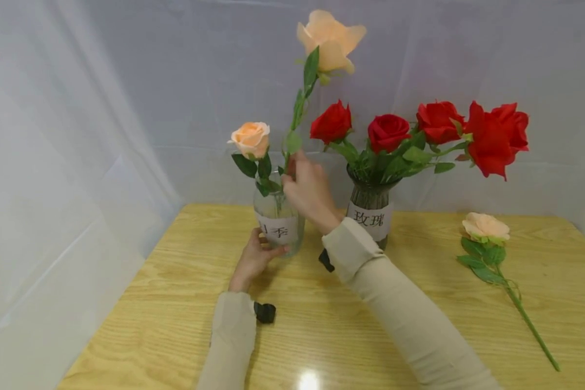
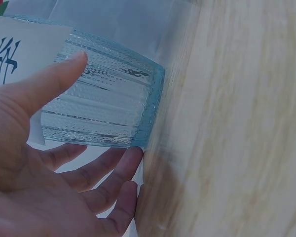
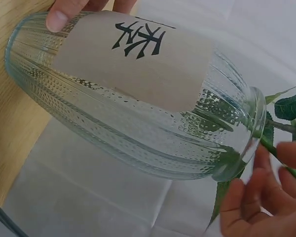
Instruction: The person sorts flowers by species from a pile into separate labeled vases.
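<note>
A clear glass vase [image 1: 292, 246] with a white paper label [image 3: 138, 57] stands near the table's back edge. My left hand [image 1: 253, 261] holds it low down, the thumb across the front and the fingers round the side, as the left wrist view shows. At the vase mouth my right hand [image 1: 309, 189] pinches the green stem of a tall peach rose [image 1: 330, 40], whose bloom rises high above. The stem [image 3: 269, 145] enters the vase's mouth in the right wrist view. A shorter peach rose [image 1: 250, 140] leans left in the same vase.
Right of the glass vase, a dark ribbed vase [image 1: 369, 197] with a label holds several red roses [image 1: 389, 132]. Another peach rose [image 1: 486, 226] lies on the wooden table [image 1: 141, 325] at the right. White sheeting [image 1: 214, 81] hangs behind.
</note>
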`<control>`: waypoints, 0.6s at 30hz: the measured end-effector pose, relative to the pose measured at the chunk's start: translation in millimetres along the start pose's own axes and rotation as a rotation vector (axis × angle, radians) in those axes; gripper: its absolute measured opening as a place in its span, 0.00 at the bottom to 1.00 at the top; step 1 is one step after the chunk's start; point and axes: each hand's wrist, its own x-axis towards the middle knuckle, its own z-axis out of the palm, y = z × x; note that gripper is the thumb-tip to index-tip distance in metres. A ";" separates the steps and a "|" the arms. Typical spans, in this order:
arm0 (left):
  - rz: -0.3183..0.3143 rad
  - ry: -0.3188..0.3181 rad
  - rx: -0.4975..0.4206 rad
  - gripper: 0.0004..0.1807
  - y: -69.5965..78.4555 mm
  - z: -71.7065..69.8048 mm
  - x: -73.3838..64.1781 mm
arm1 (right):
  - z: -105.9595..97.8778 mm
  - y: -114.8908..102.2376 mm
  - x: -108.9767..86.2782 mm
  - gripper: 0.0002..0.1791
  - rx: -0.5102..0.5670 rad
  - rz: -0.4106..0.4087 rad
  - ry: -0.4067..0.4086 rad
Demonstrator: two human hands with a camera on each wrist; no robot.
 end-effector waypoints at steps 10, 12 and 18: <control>0.002 -0.002 -0.021 0.43 1.3 1.1 -1.4 | -1.3 10.4 -15.3 0.12 -0.128 -0.056 0.028; 0.005 0.001 -0.016 0.44 2.2 1.6 -2.0 | -1.7 16.7 -22.5 0.10 -0.086 -0.064 0.068; 0.022 0.018 0.003 0.45 1.3 1.0 -2.4 | -7.3 32.9 -42.2 0.06 -0.001 -0.089 0.136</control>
